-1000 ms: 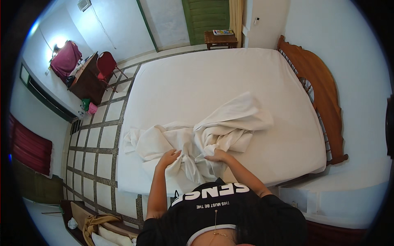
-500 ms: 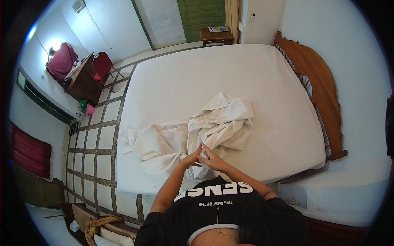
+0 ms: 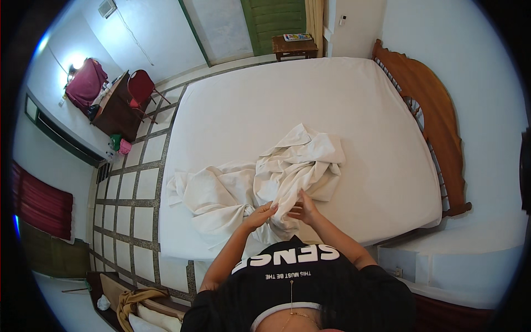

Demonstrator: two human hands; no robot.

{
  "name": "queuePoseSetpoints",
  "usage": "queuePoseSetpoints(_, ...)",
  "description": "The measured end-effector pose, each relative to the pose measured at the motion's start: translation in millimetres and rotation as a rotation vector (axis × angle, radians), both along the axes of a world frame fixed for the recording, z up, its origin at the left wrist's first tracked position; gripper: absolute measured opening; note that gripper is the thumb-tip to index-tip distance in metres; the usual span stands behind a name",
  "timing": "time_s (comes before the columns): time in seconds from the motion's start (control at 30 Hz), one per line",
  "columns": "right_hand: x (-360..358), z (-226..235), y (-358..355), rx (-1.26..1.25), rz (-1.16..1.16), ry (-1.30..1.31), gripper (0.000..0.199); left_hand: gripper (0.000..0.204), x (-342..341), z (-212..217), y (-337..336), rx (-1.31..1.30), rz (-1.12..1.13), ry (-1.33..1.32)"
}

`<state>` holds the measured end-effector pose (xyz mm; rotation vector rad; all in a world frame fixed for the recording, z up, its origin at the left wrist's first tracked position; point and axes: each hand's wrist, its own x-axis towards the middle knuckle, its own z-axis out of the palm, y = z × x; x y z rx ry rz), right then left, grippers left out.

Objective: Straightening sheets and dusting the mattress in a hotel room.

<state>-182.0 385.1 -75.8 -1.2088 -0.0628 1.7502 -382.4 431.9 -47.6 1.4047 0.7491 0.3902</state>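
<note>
A crumpled off-white bed sheet (image 3: pixel 301 157) lies in a loose heap on the near half of the bed, one part trailing left. At its near edge, my left hand (image 3: pixel 260 216) has its fingers and thumb closed on a fold of the sheet. To the right of that fold is my right hand (image 3: pixel 305 210), its fingers apart and lightly bent against the cloth. A strip of the sheet runs between both hands. Some fingertips are partly hidden by the folds.
The bed mattress (image 3: pixel 249 105) wears a smooth white cover. A carved wooden headboard (image 3: pixel 428 105) stands at its right. Beyond the far edge is a small wooden table (image 3: pixel 295 48). Left of the tiled floor (image 3: pixel 133 188) are a red chair (image 3: pixel 141 88) and a desk (image 3: pixel 116 108).
My hands, close together with fingertips meeting before, have moved apart. The right hand has shifted to the right, and cloth now shows between them. The sheet heap has hardly changed.
</note>
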Motion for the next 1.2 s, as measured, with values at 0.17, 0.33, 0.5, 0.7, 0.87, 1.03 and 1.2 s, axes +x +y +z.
queuePoseSetpoints(0.17,39,-17,30,-0.109,-0.237,0.209,0.086,0.045,-2,33,-8,-0.318,0.023,0.011)
queuePoseSetpoints(0.33,79,-36,54,0.184,-0.186,0.478,0.087,0.056,-33,62,-9,-0.547,0.132,-0.374)
queuePoseSetpoints(0.5,104,-70,78,0.240,-0.349,0.381,0.074,0.062,-80,77,-2,-0.740,0.082,-1.059)
queuePoseSetpoints(0.7,96,-73,103,0.182,-0.129,0.277,0.060,0.048,-113,101,12,-0.435,0.494,-0.509)
queuePoseSetpoints(0.87,14,-24,66,0.314,0.461,-0.026,0.043,0.047,-145,67,18,-0.219,0.634,0.032)
queuePoseSetpoints(1.03,1,-22,62,0.599,0.846,-0.512,0.039,0.080,-207,-10,10,0.137,-0.077,0.752)
queuePoseSetpoints(1.2,70,-94,137,0.204,-0.066,-0.494,0.034,0.068,-260,-103,16,0.035,0.114,1.069)
